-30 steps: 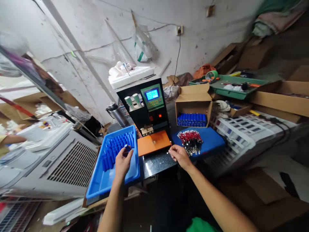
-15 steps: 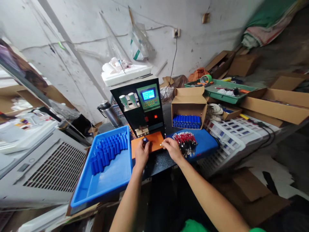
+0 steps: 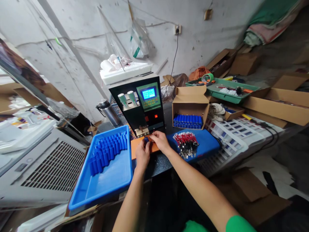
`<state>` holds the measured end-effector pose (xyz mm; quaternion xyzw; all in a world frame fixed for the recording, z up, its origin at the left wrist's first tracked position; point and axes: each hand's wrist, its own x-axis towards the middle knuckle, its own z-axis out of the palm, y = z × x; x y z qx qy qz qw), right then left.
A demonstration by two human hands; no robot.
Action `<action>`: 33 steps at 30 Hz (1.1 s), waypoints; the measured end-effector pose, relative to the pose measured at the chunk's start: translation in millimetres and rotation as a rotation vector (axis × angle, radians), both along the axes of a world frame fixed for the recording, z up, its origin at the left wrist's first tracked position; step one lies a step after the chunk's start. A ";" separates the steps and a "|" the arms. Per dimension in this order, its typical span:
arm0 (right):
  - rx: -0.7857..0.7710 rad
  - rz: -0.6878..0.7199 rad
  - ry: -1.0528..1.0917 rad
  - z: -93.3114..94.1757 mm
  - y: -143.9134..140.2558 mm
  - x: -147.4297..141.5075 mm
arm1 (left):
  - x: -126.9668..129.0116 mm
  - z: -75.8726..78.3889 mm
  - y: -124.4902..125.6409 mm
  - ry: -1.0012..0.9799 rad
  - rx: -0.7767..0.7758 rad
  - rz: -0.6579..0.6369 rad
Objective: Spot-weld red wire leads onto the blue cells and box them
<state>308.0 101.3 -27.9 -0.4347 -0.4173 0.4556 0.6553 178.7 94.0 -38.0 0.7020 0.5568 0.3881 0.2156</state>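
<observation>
My left hand [image 3: 142,154] is closed around a blue cylindrical battery cell [image 3: 146,139], held upright on the orange board [image 3: 135,150]. Just above the cell are the electrode tips [image 3: 142,130] of a black spot welder [image 3: 131,117] with a lit blue screen. My right hand [image 3: 159,141] pinches a thin wire lead [image 3: 154,129] at the cell's top, close under the electrodes. Fingers hide most of the lead, and whether its end touches the cell I cannot tell. To the right, a heap of red and black wire leads [image 3: 185,143] lies on a blue pad [image 3: 207,141].
A blue tray [image 3: 111,178] with rows of blue cells stands at left. Behind the pad, an open cardboard box [image 3: 190,98] holds more cells. A steel flask [image 3: 109,112] is left of the welder; a white plastic crate [image 3: 231,137] and green tray [image 3: 227,96] lie right.
My right hand has moved left with the wire lead, from beside the heap to the cell under the electrodes. My left hand keeps the cell in nearly the same place.
</observation>
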 end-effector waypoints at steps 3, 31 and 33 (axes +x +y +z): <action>-0.003 0.020 0.003 -3.4 6.1 -5.6 | 1.9 1.5 -1.5 0.011 -0.003 0.019; -0.052 -0.064 -0.306 2.8 7.8 -7.9 | 2.8 2.6 -2.7 -0.009 0.001 0.034; -0.043 -0.064 -0.307 2.7 7.7 -7.8 | 2.8 2.5 -3.0 -0.007 0.008 0.034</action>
